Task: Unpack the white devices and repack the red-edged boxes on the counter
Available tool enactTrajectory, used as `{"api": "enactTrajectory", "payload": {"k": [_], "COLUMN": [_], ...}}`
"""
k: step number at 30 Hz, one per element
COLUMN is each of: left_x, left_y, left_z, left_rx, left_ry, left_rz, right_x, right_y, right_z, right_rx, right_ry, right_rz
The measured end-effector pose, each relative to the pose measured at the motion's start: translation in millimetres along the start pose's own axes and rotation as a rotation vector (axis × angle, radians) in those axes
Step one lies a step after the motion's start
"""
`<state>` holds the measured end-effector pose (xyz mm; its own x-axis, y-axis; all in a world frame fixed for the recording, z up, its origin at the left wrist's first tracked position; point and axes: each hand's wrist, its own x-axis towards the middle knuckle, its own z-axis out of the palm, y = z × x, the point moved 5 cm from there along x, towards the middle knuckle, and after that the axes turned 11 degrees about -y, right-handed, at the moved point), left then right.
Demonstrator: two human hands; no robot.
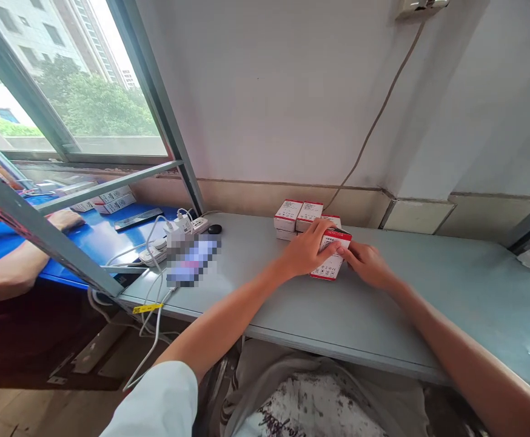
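My left hand (308,249) grips the upper left of a white carton with red ends (331,261), which stands tilted on the grey table (429,303). My right hand (367,265) presses its fingertips against the carton's right side. Printed text and small icons cover the carton's face. Directly behind my hands stands a group of similar white-and-red cartons (299,215), stacked close together and partly hidden by my left hand.
Left along the table lie a white power strip (156,250) with chargers and cables, a pixelated patch (193,262), and a small black object (214,229). Beyond a window frame, a person's hand (65,220) rests on a blue table.
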<state>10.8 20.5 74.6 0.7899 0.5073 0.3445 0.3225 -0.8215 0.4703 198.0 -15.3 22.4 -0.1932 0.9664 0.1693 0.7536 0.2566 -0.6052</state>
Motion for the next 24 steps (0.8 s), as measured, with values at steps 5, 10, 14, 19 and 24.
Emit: {"api": "enactTrajectory", "payload": {"k": [5,10,14,19,24], "left_x": [0.2,0.9,1.4,1.2,0.7], "left_y": [0.3,-0.2,-1.4,-0.3,0.7], "left_z": [-0.4,-0.6,-0.4,-0.5,-1.1], "left_rx": [-0.003,-0.009,-0.009,-0.011,-0.010], "left_ry": [0.009,0.011,0.006,0.006,0.008], "left_rz": [-0.005,-0.004,-0.022,-0.015,-0.018], "right_x": [0.6,-0.3,-1.0,-1.1,-1.5], "right_y": [1.2,-0.7,-1.4,-1.9,-2.8], "right_z": [0.2,-1.1,-1.5,-1.9,-2.3], "right_rx": [-0.004,-0.024,-0.022,-0.028,-0.026], "right_ry": [-0.001,0.006,0.005,0.012,0.014], "right_rz": [0.002,0.000,-0.008,-0.022,-0.022]}}
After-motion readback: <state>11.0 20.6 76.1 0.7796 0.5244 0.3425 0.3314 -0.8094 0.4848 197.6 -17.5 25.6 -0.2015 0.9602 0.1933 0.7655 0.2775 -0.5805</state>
